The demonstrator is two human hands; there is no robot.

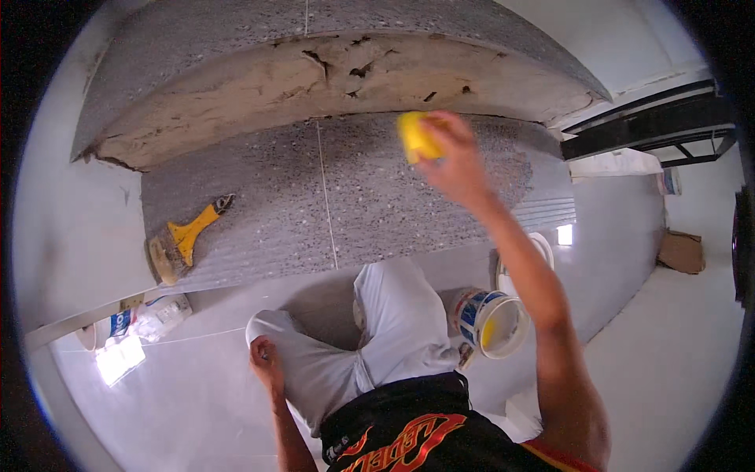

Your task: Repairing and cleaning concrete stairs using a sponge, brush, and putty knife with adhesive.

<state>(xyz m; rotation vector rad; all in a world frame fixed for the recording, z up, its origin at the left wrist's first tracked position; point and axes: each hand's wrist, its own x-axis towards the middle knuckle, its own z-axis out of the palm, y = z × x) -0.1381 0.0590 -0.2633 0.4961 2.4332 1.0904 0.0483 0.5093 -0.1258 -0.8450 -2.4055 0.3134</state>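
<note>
My right hand (454, 161) is closed on a yellow sponge (417, 138), over the far part of a grey speckled stair tread (259, 189), close to the riser. Motion smears the hand and sponge a little, and I cannot tell whether the sponge presses on the tread. My left hand (266, 366) is by my left knee, its fingers curled in; whether anything is inside them is hidden. On the left end of the tread lies a wide brush (191, 234) with a yellow handle, bristles against the wall side.
A rough, chipped riser (259, 98) rises behind the tread. Right of my legs stands a white bucket (503, 334) with something yellow inside, another bucket (543, 250) behind it. A tipped bucket (102, 332) lies at left. Black metal framing (653, 130) juts in at right, above a cardboard piece (681, 252).
</note>
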